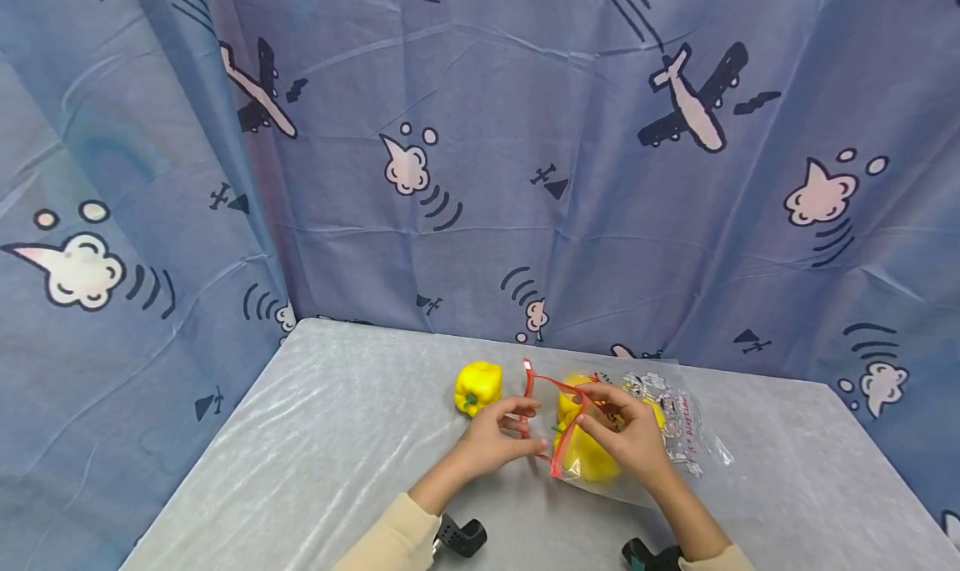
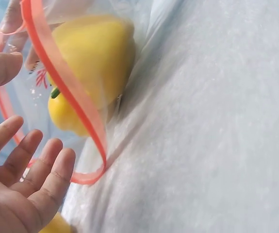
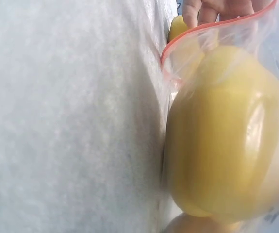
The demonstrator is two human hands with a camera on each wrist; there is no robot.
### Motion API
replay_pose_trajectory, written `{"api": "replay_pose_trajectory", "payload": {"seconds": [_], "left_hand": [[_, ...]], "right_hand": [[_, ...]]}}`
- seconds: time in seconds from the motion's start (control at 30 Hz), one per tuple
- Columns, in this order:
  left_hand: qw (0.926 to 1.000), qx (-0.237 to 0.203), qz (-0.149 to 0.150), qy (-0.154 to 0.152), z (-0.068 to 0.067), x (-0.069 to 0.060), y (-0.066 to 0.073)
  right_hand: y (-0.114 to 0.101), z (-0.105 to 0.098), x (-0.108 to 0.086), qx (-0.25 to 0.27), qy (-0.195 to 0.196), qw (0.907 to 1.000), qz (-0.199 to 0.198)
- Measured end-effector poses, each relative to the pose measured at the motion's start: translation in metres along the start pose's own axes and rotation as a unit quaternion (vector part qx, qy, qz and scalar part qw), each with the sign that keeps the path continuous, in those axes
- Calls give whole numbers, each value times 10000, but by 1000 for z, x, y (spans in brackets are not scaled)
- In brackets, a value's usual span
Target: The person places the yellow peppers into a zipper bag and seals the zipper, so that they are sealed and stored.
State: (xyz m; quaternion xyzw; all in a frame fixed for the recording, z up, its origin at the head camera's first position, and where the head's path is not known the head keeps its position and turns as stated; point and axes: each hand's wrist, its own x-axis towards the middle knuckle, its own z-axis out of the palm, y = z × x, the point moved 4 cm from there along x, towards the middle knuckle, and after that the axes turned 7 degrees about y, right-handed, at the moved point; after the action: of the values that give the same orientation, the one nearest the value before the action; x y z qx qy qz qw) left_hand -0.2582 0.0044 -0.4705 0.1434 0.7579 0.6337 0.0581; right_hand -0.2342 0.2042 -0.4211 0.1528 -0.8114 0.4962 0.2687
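A clear zip bag (image 1: 682, 425) with a red zip edge (image 2: 64, 85) lies on its side, its mouth spread toward the left. Inside are yellow bell peppers (image 1: 591, 456); one pepper (image 3: 221, 141) fills much of the right wrist view, seen through the plastic. My right hand (image 1: 633, 438) pinches the upper rim of the bag's mouth between thumb and fingers. At the mouth, my left hand (image 1: 491, 439) has its fingers spread and holds nothing in the left wrist view. Just beyond the left hand, another yellow bell pepper (image 1: 478, 388) sits outside the bag.
A pale cloth covers the table (image 1: 352, 404). Behind and to the sides hangs a blue curtain (image 1: 480, 179) printed with planes and clouds. Black wrist devices (image 1: 463, 538) show beneath both forearms near the front.
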Motion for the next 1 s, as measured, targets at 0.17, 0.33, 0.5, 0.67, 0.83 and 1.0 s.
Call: {"api": "replay_pose_trajectory", "payload": {"seconds": [0.17,0.33,0.5,0.67,0.83,1.0], "left_hand": [[9998,-71,135,117,-6,-4,3],[9989,105,315,317,-16,-7,3],[9923,170,779,947,-28,-8,7],[9741,404,1070,1949,-41,-8,11],[9460,909,1051,2929,-53,-8,14],[9261,1391,555,3462,-57,-5,10]], "right_hand": [[0,-1,0,13,-6,10000,45],[0,-1,0,9,-31,9999,141],[1,-1,0,-15,-42,9997,223],[2,-1,1,-82,-38,9996,265],[1,-1,0,-101,-56,9994,330],[1,-1,0,-59,-66,9994,347]]}}
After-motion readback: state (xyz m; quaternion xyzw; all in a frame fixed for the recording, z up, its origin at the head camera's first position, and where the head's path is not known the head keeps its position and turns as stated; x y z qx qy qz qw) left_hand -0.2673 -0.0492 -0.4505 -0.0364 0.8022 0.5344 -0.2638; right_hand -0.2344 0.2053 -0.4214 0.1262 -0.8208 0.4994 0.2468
